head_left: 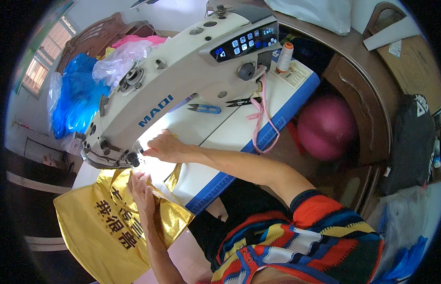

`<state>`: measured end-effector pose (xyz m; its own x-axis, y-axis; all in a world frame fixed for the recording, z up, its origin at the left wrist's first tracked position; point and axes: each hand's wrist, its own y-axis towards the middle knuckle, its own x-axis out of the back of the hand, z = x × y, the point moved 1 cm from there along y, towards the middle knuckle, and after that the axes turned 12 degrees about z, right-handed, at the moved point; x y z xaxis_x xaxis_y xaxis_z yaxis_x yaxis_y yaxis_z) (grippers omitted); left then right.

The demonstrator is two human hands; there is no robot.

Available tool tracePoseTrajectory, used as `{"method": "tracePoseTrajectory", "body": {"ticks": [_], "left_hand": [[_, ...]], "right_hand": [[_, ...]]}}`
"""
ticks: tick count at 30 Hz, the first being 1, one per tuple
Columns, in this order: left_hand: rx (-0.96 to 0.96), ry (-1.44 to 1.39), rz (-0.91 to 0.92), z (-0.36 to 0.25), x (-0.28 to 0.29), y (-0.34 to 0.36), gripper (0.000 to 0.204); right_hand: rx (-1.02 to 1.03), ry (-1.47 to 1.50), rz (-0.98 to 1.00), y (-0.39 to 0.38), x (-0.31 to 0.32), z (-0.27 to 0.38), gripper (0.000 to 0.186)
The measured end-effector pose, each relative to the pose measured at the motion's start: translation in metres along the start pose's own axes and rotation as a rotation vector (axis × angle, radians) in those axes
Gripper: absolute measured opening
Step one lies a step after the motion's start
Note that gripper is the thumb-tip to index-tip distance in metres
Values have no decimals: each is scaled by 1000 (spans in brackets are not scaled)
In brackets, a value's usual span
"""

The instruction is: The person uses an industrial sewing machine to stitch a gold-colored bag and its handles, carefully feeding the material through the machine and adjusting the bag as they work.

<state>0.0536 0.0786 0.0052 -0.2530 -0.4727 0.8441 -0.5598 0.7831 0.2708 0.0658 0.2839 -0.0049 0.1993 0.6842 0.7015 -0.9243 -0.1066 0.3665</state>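
Gold fabric [104, 227], shiny, with dark printed characters, lies across the near-left end of the sewing table [230, 135] and hangs off its front edge; its upper edge runs under the needle end of the white sewing machine [173, 75].

We see our left hand [141, 185] lying flat on the fabric just below the needle area, fingers stretched forward and close together, palm pressing the cloth down. No pinch there, just a flat hold.

Our right hand [164, 146] sits on the table just right of the needle, fingers curled and bunched toward the presser foot. It touches the brightly lit fabric edge there; we cannot tell whether the fingertips pinch the cloth or only rest on it, glare washes it out.

A folded gold flap [174, 176] sticks up between the two forearms, near the blue ruler strip on the table's front edge.

Further out on the table: blue-handled thread snips [205, 109], black-handled scissors [242, 102] just beside them, and a pink ribbon [263, 120] trailing from the machine over the table edge. An orange-topped thread cone [285, 57] stands behind the machine's control panel.

Off the table: pink ball [327, 125] at right beneath the dark wooden furniture, blue plastic bags [78, 94] at upper left, clear and pink bags beside them. Our striped multicolour sleeve [306, 232] fills the lower right.
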Motion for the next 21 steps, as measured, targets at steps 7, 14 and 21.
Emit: {"method": "tracePoseTrajectory", "body": {"ticks": [7,14,21], "left_hand": [[82,-33,65,-6,2,1,39],[59,42,39,2,-1,-2,39],[34,9,35,6,-2,-2,40]], "right_hand": [[74,-10,-162,-6,6,3,37],[114,45,-202,-11,9,6,18],[159,23,-132,-16,16,9,18]]}}
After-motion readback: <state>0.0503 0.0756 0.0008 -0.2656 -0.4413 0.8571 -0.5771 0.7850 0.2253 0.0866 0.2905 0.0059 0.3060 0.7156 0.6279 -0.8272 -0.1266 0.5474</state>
